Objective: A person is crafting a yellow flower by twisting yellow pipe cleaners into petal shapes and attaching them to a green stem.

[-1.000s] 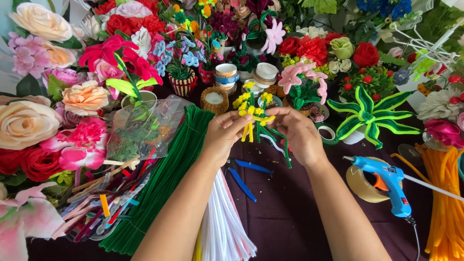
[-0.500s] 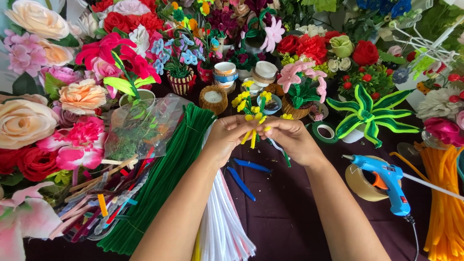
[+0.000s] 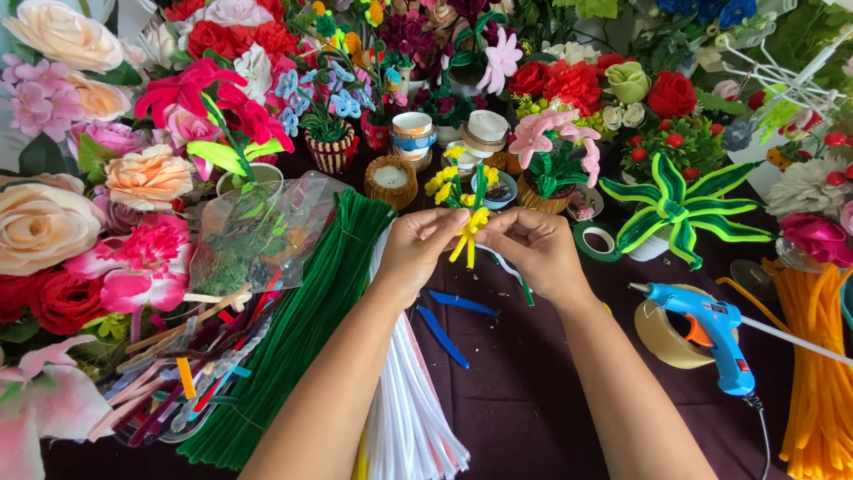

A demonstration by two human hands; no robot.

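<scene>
Both hands have drawn closer together since a second ago: left hand [image 3: 416,244] and right hand [image 3: 533,249] now pinch the yellow-and-green fuzzy pipe-cleaner flower sprig [image 3: 468,222] above the dark tablecloth [image 3: 533,400], probably twisting its stem.

Dark maroon tabletop [image 3: 533,418] (bright, even light)
</scene>
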